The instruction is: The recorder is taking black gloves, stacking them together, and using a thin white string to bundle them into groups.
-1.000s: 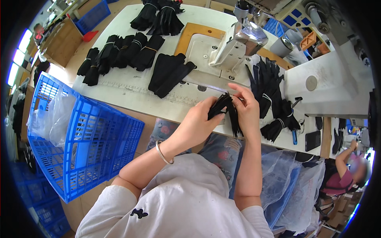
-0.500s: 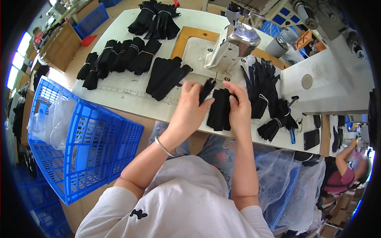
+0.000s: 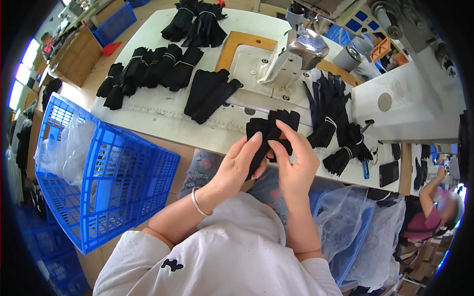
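Note:
My left hand (image 3: pixel 234 166) is closed on black fabric strips (image 3: pixel 261 127), its thumb lying on top of them. From the other side my right hand (image 3: pixel 297 165) pinches the strips between thumb and forefinger. Both hands are at the near edge of the white sewing table (image 3: pixel 163 129), below the sewing machine head (image 3: pixel 291 56). Some of the black cloth is hidden behind my fingers. Just beyond and to the left lies a loose fanned stack of black strips (image 3: pixel 207 96). Tied black bundles (image 3: pixel 323 133) lie to the right of my right hand.
More tied black bundles (image 3: pixel 170 61) line the table's left side and far edge (image 3: pixel 192 22). A blue crate (image 3: pixel 121 172) holding clear plastic stands at my left. A dark phone (image 3: pixel 389 173) and a blue-handled tool (image 3: pixel 366 170) lie right. Another person (image 3: pixel 427 217) sits at far right.
Both hands have drawn back from below the machine head toward me. The strip in my left hand now overlaps the black pieces, and both hands grip the cloth together.

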Motion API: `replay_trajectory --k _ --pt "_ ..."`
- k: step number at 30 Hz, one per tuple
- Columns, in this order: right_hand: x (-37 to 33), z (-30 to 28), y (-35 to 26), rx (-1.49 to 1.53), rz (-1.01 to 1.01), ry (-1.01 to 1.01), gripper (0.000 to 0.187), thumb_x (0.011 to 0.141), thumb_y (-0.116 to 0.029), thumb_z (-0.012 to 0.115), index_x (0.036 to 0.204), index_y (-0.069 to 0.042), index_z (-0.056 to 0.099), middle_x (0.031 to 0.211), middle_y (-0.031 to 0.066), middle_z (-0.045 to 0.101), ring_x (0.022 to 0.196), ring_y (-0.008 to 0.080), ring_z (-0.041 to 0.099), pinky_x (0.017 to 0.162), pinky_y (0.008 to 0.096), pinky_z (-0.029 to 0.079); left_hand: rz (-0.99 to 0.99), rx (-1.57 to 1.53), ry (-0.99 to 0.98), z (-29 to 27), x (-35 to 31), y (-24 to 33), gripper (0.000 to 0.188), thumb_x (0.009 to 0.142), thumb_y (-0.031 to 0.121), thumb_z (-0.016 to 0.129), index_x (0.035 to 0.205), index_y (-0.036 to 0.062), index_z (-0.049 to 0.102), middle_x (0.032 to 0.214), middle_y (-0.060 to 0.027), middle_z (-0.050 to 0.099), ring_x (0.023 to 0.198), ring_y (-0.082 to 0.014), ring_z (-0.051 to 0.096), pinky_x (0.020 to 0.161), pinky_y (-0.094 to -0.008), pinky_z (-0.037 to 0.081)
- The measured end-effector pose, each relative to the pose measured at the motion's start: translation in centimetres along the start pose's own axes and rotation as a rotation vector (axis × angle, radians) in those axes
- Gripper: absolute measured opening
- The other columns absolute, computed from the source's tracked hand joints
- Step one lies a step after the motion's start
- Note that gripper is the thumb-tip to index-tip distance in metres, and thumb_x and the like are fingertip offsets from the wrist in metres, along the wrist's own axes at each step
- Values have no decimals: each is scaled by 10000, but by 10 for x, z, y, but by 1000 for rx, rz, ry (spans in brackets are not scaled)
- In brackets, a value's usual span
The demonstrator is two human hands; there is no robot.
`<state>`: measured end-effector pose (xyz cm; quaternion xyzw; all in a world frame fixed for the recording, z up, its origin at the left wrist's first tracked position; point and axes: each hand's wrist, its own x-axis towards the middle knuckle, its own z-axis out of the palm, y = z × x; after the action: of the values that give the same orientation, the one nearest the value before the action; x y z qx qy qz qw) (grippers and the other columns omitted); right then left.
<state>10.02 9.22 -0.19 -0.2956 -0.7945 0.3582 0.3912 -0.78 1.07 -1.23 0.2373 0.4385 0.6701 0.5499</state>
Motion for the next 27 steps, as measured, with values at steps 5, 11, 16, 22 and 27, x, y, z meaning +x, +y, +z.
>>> replay_trajectory --k 5,11,16,22,27 --pt "-11 5 5 -65 -296 246 306 763 -28 752 1061 -34 687 872 102 672 754 201 626 673 298 488 -40 -48 77 6 -3 -1 427 1048 402 350 913 59 566 643 -14 503 534 -86 426 501 -238 331" --pt "-6 -15 -10 -18 -85 68 209 747 27 746 938 -33 685 841 68 639 680 182 579 648 280 477 -17 131 116 11 -11 1 440 1051 401 319 919 62 568 647 -8 502 570 -76 421 535 -226 318" --pt "-8 -19 -2 -71 -263 171 216 748 42 735 941 -36 678 853 67 643 708 193 602 674 284 479 -22 197 55 11 -12 2 500 1048 432 276 988 49 592 666 5 507 598 -71 415 559 -233 323" --pt "-6 -29 -14 45 -102 -45 357 758 41 711 1100 -57 681 885 83 648 751 213 618 684 305 486 -13 155 -8 11 -12 1 515 1046 432 248 1134 61 594 720 24 522 636 -62 408 586 -228 320" --pt "-7 -28 -11 -87 -186 23 369 722 33 742 1078 -53 701 842 78 627 754 213 609 670 312 477 -23 239 -33 9 -16 2 504 1049 422 243 1143 65 586 726 21 521 641 -54 402 598 -227 322"
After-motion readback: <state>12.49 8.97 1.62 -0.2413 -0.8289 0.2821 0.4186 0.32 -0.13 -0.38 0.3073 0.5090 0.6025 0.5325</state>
